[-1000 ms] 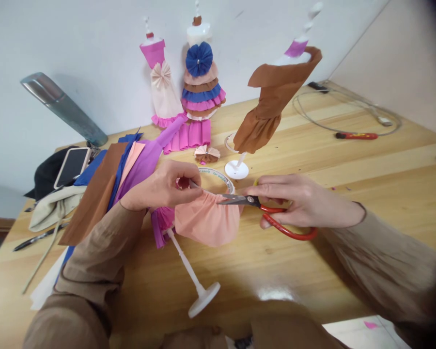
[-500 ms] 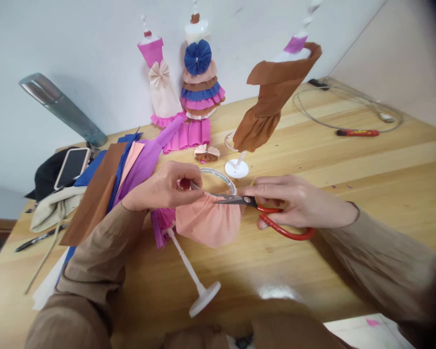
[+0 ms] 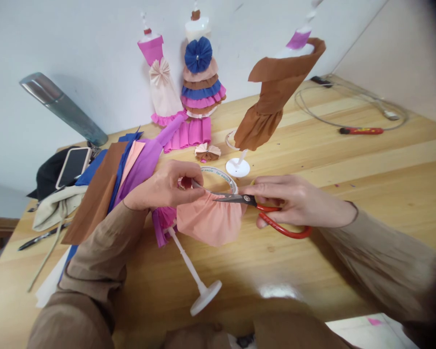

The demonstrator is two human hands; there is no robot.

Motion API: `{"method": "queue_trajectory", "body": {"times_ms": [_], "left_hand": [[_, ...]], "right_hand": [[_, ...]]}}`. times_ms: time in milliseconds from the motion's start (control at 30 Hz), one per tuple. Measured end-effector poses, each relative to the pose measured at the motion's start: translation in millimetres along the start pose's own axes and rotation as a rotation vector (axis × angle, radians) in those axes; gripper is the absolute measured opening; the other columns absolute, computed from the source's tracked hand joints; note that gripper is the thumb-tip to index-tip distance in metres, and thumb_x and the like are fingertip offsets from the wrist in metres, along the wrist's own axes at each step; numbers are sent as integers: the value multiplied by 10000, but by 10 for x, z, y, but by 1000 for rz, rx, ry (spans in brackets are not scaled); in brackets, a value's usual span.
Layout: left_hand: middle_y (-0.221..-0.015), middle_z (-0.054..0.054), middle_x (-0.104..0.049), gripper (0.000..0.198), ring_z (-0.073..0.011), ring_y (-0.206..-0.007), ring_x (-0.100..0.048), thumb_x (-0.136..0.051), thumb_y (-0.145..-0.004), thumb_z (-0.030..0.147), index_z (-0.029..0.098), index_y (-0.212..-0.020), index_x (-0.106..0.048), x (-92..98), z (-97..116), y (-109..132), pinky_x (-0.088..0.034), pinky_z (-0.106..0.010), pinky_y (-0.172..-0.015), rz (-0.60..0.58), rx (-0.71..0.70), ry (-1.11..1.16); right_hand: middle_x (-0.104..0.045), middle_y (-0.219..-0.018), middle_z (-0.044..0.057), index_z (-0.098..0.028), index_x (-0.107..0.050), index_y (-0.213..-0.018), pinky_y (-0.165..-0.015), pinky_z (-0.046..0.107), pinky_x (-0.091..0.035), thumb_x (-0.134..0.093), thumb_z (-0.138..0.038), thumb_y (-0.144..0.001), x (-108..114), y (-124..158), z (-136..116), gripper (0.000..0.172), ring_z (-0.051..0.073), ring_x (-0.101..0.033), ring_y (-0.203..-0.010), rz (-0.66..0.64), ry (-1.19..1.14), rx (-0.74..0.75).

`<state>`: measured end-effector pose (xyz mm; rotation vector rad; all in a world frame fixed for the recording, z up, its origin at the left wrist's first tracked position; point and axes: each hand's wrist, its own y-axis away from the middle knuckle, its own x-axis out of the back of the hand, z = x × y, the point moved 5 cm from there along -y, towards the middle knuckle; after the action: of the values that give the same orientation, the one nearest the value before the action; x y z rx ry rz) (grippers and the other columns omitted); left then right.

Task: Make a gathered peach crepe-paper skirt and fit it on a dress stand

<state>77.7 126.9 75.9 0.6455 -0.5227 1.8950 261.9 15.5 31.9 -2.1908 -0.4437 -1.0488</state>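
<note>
On the wooden table [image 3: 396,160] before us, the peach cloth [image 3: 209,220] hangs bunched between our two hands, beside the pole of a tilted white stand [image 3: 206,296]. We take this to be a cutting step at the cloth's gathered top edge; the next move, in our judgement, calls for a short, careful snip, with the edge kept taut and our fingertips clear. Our left hand [image 3: 165,186] is bent with knuckles up, thumb and forefinger pinched on that edge. Our right hand [image 3: 298,198] lies on its side, thumb and fingers curled around the handles of the scissors [image 3: 247,199], whose blades point left along the edge, slightly parted. The tape roll [image 3: 218,173] sits just behind the cloth. A small grey tip shows at our left pinch; we cannot tell what it belongs to.
</note>
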Motion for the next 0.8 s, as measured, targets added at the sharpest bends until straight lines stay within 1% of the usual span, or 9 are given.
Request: {"method": "queue_trajectory", "body": {"times_ms": [267, 367, 467, 533, 600, 667, 733, 800], "left_hand": [[-662, 11, -558, 113, -88, -606, -452, -630, -792, 205, 148, -696, -623, 13, -23, 11, -342, -222, -541, 16, -13, -11], [-670, 2, -571, 111, -96, -625, -474, -630, -792, 205, 146, -699, -626, 18, -24, 12, -360, -226, -555, 20, -23, -20], [-672, 1, -577, 106, -100, -631, -484, -626, -790, 200, 148, -697, -625, 23, -27, 13, -367, -231, -561, 21, -23, -24], [-671, 2, -580, 102, -100, -628, -486, -625, -789, 192, 149, -697, -624, 25, -27, 16, -367, -235, -562, 22, -23, -30], [-676, -2, -588, 98, -104, -635, -496, -623, -787, 183, 148, -696, -624, 27, -24, 17, -373, -243, -571, 22, -24, -33], [-681, -5, -593, 95, -107, -638, -499, -624, -785, 178, 149, -694, -627, 25, -20, 16, -377, -248, -573, 21, -20, -28], [-680, -5, -593, 91, -102, -627, -487, -626, -783, 175, 149, -696, -633, 24, -16, 13, -369, -245, -559, 24, -17, -18], [-671, -4, -591, 86, -97, -608, -474, -630, -777, 170, 148, -695, -637, 22, -14, 8, -357, -240, -538, 29, -17, -9]], "right_hand": [[-424, -700, -40, -99, -608, -1250, -580, 194, -389, -661, -351, -905, -10, -21, -21, 430, 87, -417, -598, 11, -35, -1], [-450, -699, -36, -106, -614, -1254, -587, 194, -407, -664, -350, -903, -17, -21, -11, 430, 87, -442, -598, 24, -44, -4], [-491, -687, -34, -144, -625, -1265, -599, 203, -438, -677, -364, -890, -23, -15, 13, 438, 95, -489, -597, 25, -47, -31], [-557, -708, -18, -174, -636, -1271, -626, 215, -469, -686, -377, -881, -29, -7, 33, 443, 105, -542, -619, 12, -57, -64], [-651, -788, 15, -196, -646, -1275, -669, 229, -502, -695, -375, -872, -29, 3, 48, 444, 121, -610, -676, 8, -73, -88], [-725, -944, 54, -214, -646, -1287, -733, 241, -530, -705, -356, -864, -30, 13, 61, 450, 145, -679, -791, 1, -88, -107], [-739, -1096, 71, -232, -641, -1303, -801, 248, -543, -710, -331, -859, -32, 20, 72, 460, 166, -710, -919, -10, -101, -122], [-727, -1185, 70, -245, -636, -1313, -851, 252, -544, -707, -318, -861, -39, 24, 79, 463, 177, -713, -998, -28, -107, -132]]}}
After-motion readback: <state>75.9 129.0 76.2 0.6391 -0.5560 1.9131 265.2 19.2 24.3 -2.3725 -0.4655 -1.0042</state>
